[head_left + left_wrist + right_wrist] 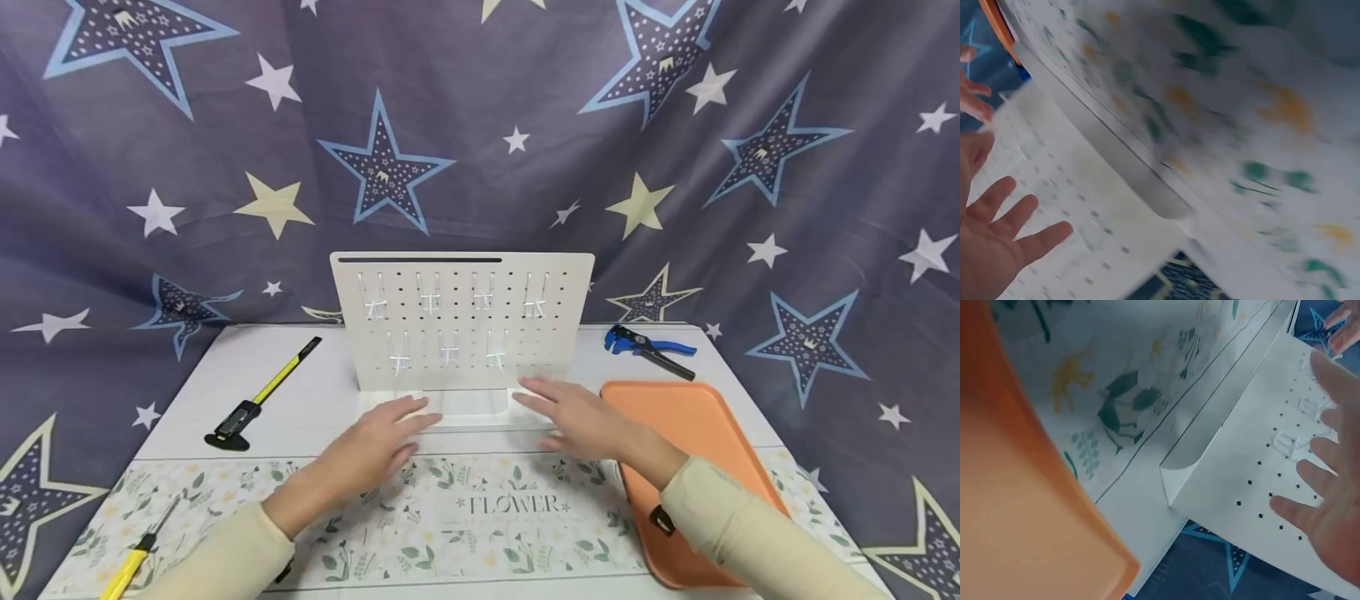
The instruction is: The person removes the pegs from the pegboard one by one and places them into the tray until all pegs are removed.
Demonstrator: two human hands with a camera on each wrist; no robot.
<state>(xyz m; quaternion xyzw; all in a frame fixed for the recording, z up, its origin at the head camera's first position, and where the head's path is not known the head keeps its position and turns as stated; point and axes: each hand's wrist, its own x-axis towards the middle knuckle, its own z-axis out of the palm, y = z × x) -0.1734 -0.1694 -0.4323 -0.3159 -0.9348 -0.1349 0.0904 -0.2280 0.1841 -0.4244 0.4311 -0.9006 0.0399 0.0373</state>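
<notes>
A white pegboard [465,333] stands upright at the back of the table, with several clear hooks [430,302] fixed in its holes. In front of its base my left hand [375,442] hovers at the left, fingers spread and holding nothing. Toward the right side of the same base, my right hand [573,417] is held with its fingers extended and apart, also without anything in it. The left wrist view shows the left fingers [1044,242] loosely stretched before the board. In the right wrist view the right fingers [1294,511] are spread in front of the hooks.
An orange tray [675,408] lies at the right, partly under the right forearm. Behind it is a blue and black wire stripper [651,348]. At the left lie a black and yellow caliper [262,396] and a yellow-handled screwdriver [138,554]. A star-patterned curtain [480,183] hangs behind.
</notes>
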